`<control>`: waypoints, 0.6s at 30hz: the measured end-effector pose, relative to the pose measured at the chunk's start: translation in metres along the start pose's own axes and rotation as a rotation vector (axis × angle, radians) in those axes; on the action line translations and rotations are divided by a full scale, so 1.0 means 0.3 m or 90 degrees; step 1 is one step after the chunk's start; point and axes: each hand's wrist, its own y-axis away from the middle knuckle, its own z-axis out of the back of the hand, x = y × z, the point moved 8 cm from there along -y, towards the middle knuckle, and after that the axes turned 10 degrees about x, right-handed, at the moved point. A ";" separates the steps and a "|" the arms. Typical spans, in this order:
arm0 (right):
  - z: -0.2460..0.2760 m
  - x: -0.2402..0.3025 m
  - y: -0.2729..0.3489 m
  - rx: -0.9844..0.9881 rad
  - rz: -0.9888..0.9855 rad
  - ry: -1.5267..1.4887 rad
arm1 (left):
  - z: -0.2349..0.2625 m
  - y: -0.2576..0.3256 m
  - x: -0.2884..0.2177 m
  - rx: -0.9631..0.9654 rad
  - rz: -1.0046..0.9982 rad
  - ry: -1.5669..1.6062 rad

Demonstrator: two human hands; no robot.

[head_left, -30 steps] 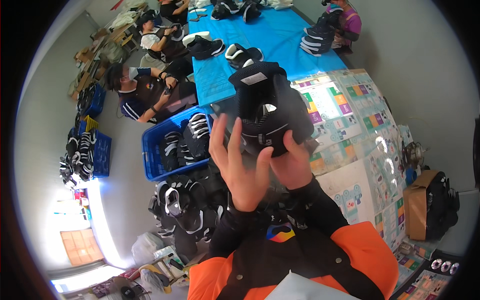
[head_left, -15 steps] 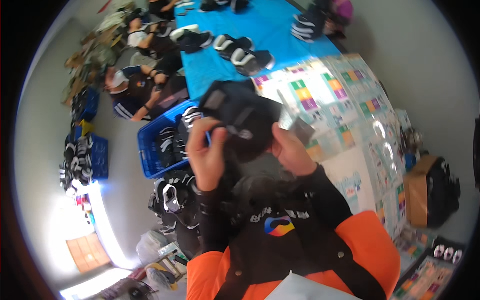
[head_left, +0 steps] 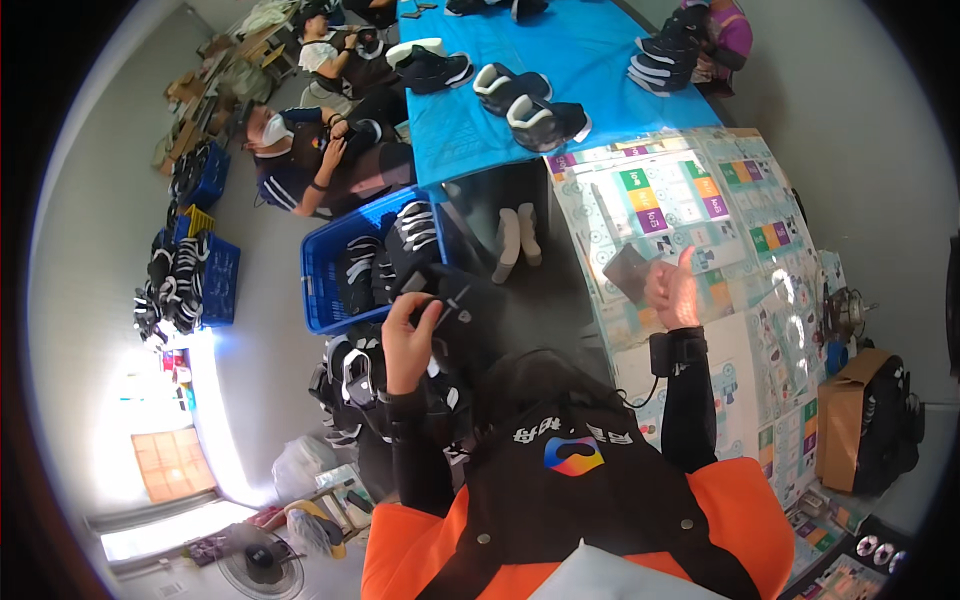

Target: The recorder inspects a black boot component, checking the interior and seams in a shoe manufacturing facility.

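Note:
My left hand (head_left: 408, 345) is closed, pinching a dark, soft black piece (head_left: 470, 312) with a small pale mark, at the middle of the view beside the blue crate. Motion blurs this piece and I cannot make out its exact kind. My right hand (head_left: 672, 292) is over the patterned table at the right, thumb up and fingers curled. A flat grey rectangular piece (head_left: 626, 272) sticks out from those fingers, apparently gripped at its edge. The piece's other end is hidden by the hand.
The blue crate (head_left: 312, 262) holds black-and-white shoes; more shoes (head_left: 358, 378) are piled below it. Several shoes (head_left: 548, 124) stand on the blue-covered table (head_left: 468, 150). Printed sheets cover the right table (head_left: 690, 350). One person (head_left: 310, 160) sits at the left, another (head_left: 725, 40) at the far right.
Both hands were on the black piece; my right hand has let go and moved right over the patterned table. My left hand has lowered the black piece toward the crate side. The view has shifted.

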 end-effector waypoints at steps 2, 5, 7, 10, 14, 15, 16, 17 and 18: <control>-0.121 0.070 0.023 -0.093 0.047 0.219 | -0.044 -0.001 -0.041 0.041 0.001 0.035; -0.508 0.097 0.066 0.054 0.221 0.649 | -0.135 -0.013 -0.168 0.143 -0.095 -0.040; -0.751 0.118 0.129 0.190 0.414 0.791 | -0.209 -0.015 -0.265 0.264 -0.212 -0.129; -0.952 0.150 0.182 0.336 0.518 0.866 | -0.269 -0.008 -0.366 0.390 -0.326 -0.159; -1.031 0.109 0.164 0.495 0.368 0.882 | -0.238 -0.038 -0.415 0.287 -0.282 -0.091; -1.022 0.129 0.155 0.389 0.407 0.846 | -0.235 -0.044 -0.391 0.230 -0.192 -0.010; -1.006 0.152 0.155 0.286 0.463 0.797 | -0.263 -0.025 -0.406 0.235 -0.219 -0.008; -0.993 0.144 0.149 0.214 0.469 0.806 | -0.263 -0.015 -0.407 0.150 -0.211 -0.083; -0.993 0.126 0.145 0.212 0.469 0.807 | -0.261 0.002 -0.413 0.065 -0.217 -0.162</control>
